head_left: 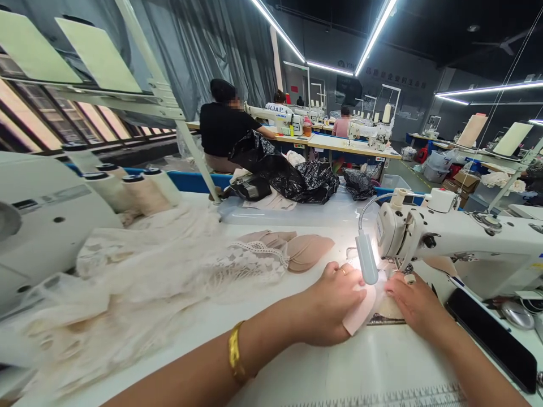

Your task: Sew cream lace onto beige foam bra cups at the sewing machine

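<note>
My left hand (328, 308), with a ring and a gold bracelet, is closed on a pale pink fabric piece (360, 314) in front of the sewing machine (462, 232). My right hand (418, 305) lies just right of the needle area, thumb and fingers pinching the light fabric by the presser foot. The exact seam there is washed out by a bright lamp (366, 260) on a bent neck. Beyond my left hand rest several beige-pink cup-shaped pads (311, 251), partly under white lace (263, 257).
Cream lace fabric (139, 282) is heaped across the left of the table, near thread cones (144, 195). A black phone (492, 339) lies at right; a ruler (382, 398) runs along the near edge. Black plastic bags (292, 172) stand behind. Other people (224, 124) sit at machines farther back.
</note>
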`<move>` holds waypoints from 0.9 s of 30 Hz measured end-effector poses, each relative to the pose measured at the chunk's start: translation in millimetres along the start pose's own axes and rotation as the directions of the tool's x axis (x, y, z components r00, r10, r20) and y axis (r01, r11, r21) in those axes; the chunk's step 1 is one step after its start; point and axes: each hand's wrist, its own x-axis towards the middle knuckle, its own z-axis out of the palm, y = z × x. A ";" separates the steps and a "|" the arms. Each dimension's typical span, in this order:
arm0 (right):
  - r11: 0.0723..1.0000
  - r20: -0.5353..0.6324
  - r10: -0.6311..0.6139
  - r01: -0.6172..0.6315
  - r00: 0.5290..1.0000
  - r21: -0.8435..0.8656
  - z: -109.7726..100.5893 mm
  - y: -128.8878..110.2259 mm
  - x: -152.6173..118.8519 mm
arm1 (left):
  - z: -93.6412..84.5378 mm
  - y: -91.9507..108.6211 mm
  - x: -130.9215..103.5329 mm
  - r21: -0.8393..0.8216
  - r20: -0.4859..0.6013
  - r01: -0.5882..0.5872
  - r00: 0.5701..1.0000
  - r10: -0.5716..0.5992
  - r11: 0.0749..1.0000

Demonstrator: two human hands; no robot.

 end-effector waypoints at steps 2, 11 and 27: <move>1.000 -0.004 0.014 -0.014 1.000 0.023 -10.0 0.2 0.3 | 8.2 -6.8 3.3 -0.023 -0.024 -0.083 0.996 0.082 0.996; 0.982 0.004 -0.038 0.037 0.999 0.185 -4.9 -32.7 6.7 | 21.8 -11.6 17.6 -0.354 -0.231 -0.035 0.972 -0.051 0.935; 0.993 -0.234 -0.027 0.053 0.972 0.106 -8.5 5.8 3.4 | 23.7 -7.3 11.0 -0.133 -0.145 -0.106 0.986 0.086 0.985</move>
